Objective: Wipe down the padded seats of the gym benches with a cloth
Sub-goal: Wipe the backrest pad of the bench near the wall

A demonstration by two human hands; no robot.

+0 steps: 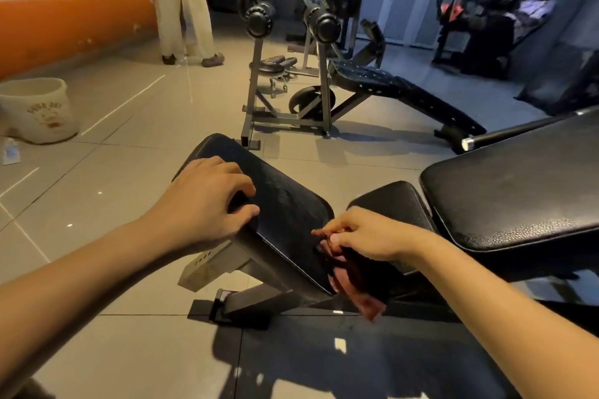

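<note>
Head view: one wide-angle camera, worn on the person's head, facing forward and down. Range close: both forearms enter from the bottom corners. The left hand [207,201], right hand [366,233], cloth [369,303] and tilted seat pad [285,204] sit mid-frame, close below the lens. Upper half looks out over the tiled floor [129,100] to a bench rack [288,74] well beyond. Edges bowed.

Left hand [207,201] gripping tilted black seat pad [285,204] edge, right hand [366,233] pinching reddish cloth [356,285] against it
</note>
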